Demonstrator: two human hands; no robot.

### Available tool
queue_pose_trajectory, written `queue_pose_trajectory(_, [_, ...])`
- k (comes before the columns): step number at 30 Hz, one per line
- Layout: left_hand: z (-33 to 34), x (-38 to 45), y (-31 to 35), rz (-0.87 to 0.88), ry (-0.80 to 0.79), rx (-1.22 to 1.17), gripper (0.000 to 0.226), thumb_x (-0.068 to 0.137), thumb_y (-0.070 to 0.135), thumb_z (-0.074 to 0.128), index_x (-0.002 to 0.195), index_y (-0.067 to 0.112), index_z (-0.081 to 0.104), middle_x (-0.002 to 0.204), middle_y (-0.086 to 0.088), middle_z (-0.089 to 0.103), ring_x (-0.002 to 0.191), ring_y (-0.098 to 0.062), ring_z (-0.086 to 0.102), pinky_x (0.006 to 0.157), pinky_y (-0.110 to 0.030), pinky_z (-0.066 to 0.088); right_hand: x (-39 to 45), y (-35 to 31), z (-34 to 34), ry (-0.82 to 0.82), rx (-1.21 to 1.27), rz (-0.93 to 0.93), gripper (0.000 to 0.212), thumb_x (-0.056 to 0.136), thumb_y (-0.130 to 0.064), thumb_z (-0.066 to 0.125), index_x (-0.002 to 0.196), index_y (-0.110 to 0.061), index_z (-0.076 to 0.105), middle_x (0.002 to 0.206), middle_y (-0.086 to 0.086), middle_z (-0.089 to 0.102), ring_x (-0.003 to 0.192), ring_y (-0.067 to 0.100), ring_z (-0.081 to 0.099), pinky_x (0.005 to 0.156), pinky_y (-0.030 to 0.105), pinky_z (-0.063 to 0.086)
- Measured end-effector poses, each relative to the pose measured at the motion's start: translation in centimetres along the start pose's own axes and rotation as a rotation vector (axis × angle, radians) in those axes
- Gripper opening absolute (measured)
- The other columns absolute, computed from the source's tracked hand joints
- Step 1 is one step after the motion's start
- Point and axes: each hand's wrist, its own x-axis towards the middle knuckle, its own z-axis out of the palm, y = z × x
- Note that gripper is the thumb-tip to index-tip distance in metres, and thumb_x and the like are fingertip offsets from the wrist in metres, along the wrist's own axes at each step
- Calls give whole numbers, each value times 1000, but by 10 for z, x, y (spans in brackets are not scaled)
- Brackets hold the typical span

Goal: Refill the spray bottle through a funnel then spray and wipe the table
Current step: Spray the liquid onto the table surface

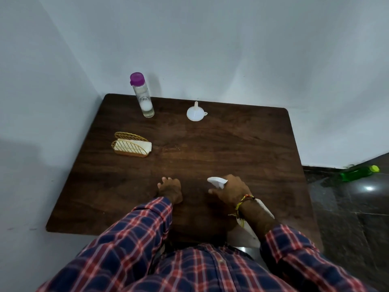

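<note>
My right hand (pixel 230 189) grips a white spray bottle (pixel 216 181) by its neck, nozzle pointing left, low over the near right part of the dark wooden table (pixel 210 144). The bottle's body runs back under my wrist and is mostly hidden. My left hand (pixel 171 187) rests on the table near the middle front, fingers loosely curled, holding nothing. A white funnel (pixel 195 112) stands upside down at the far middle. A clear bottle with a purple cap (pixel 143 95) stands upright at the far left, with a little liquid in it.
A gold wire holder with white napkins (pixel 131 146) sits on the left side of the table. Walls close in behind and to the left. On the dark floor to the right lies a green bottle (pixel 359 173).
</note>
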Motion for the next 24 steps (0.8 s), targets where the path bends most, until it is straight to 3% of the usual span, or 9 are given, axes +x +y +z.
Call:
queue_pose_trajectory(2, [0,4,0,20,-21,11,64,90,15,55,147,6,28,159,-18,15,147,-36,10,119,-49,18,2,8,-13,175,80,49,40,81,-64,58,119,-51,60,109,-1,61,106,21,59,88,29,48])
queue_pose_trajectory(5, [-3,4,0,19,-47,26,61,89,15,58,144,9,33,157,-17,20,147,-35,13,118,-50,20,11,20,-39,420,323,249,60,71,-69,63,109,-23,69,102,4,67,95,26,65,80,32,52])
queue_pose_trajectory(9, [-12,2,6,-8,-34,18,53,88,18,60,138,11,44,151,-21,31,139,-38,31,112,-50,33,20,28,-74,387,433,260,62,70,-55,77,117,-17,65,112,6,69,103,28,64,90,36,53])
queue_pose_trajectory(14, [-17,-1,16,5,0,-34,41,87,26,63,125,16,52,139,-15,46,124,-30,48,101,-40,46,22,34,-87,590,506,323,55,78,-48,75,112,-6,63,109,13,69,98,32,65,77,32,49])
queue_pose_trajectory(18, [-16,5,25,21,42,-83,40,89,27,63,125,14,52,134,-13,50,119,-27,52,98,-39,48,19,47,-82,482,527,337,69,75,-51,77,125,-8,57,119,9,64,107,30,61,86,35,50])
queue_pose_trajectory(21, [-10,4,31,23,60,-52,62,91,24,61,144,8,35,152,-18,30,135,-32,39,108,-41,39,10,55,-72,473,523,347,67,74,-51,76,121,-6,59,110,12,62,104,31,62,84,32,50])
queue_pose_trajectory(24, [-8,7,31,25,56,-15,67,90,24,61,147,6,30,155,-18,26,138,-33,35,110,-42,37,3,65,-55,172,211,264,57,71,-65,62,120,-38,64,101,1,56,105,27,62,89,32,50])
